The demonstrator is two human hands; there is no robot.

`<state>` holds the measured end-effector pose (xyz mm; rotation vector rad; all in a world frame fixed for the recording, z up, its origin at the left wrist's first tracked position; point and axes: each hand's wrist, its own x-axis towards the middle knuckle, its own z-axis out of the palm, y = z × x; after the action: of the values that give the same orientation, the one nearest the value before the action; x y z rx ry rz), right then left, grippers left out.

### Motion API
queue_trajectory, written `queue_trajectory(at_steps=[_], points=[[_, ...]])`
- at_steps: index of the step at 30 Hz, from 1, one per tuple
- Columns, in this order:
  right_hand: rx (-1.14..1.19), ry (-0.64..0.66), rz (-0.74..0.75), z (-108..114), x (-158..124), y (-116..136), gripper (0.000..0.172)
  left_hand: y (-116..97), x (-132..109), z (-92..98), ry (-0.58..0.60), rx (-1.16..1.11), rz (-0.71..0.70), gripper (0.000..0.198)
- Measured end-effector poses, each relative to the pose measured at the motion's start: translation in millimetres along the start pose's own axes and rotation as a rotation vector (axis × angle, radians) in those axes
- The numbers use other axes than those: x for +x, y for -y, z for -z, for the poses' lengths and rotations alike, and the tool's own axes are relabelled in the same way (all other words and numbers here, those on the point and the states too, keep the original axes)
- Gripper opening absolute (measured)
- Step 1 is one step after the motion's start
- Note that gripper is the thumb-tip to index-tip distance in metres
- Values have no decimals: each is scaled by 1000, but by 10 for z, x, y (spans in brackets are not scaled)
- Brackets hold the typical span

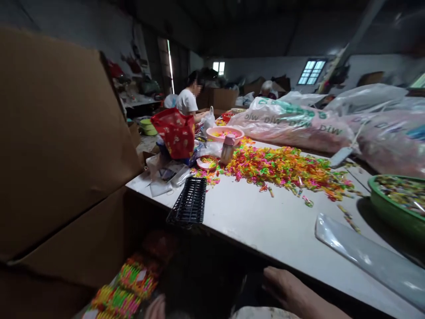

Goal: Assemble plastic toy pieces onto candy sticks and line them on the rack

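Only a small blurred part of my left hand [155,306] shows at the bottom edge. It is next to a stack of bright packets of neon bands [128,285] lying by the cardboard box [63,146]; its fingers are hidden. My right hand [288,290] lies low in front of the white table's [265,221] near edge, fingers stretched toward the left and holding nothing. A black plastic basket [189,201] sits on the table edge just above the hands.
A heap of small neon plastic pieces [282,168] covers the table's middle. A green bowl [395,204] and a clear plastic sleeve [368,257] are at right, big filled bags [299,124] behind. Another person [187,99] sits at the far end near a pink basin [225,133].
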<state>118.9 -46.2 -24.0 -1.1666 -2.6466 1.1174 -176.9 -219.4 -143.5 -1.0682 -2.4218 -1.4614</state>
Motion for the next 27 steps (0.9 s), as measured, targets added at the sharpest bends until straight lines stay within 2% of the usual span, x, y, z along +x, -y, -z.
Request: queue_trajectory(at_steps=[1,2,3,4,7,9,10,13,15,17,20,23,27], points=[[-1,3,42,57,22,4,27,-91,-56,6,3,-20,-62,28],[21,8,64,132,58,18,27,-223,-75,-19,24,-99,-208,27],[68,13,65,220,109,37,28,-398,-54,-80,105,-160,-308,26],[117,-1,59,314,179,58,28,-607,1,-176,164,-198,-345,28],[190,-85,107,560,515,98,27,-1296,303,-614,316,-261,-386,30],[182,-168,199,657,857,89,24,-1648,542,-942,350,-248,-376,28],[172,-213,257,688,1065,72,22,-1761,656,-1093,328,-227,-364,27],[87,-354,425,752,1805,11,25,-1871,935,-1453,247,-105,-237,25],[-25,-447,404,793,2340,-5,29,-1849,1057,-1625,236,-30,-132,27],[-52,-472,401,827,2840,14,32,-1839,1149,-1778,253,7,-47,32],[-72,-520,398,837,3408,61,37,-1897,1307,-2030,237,32,78,44],[-109,-562,395,809,3687,49,38,-1986,1543,-2296,112,85,194,52],[-184,-510,479,788,3672,-86,30,-2017,1838,-2528,-18,110,252,55]])
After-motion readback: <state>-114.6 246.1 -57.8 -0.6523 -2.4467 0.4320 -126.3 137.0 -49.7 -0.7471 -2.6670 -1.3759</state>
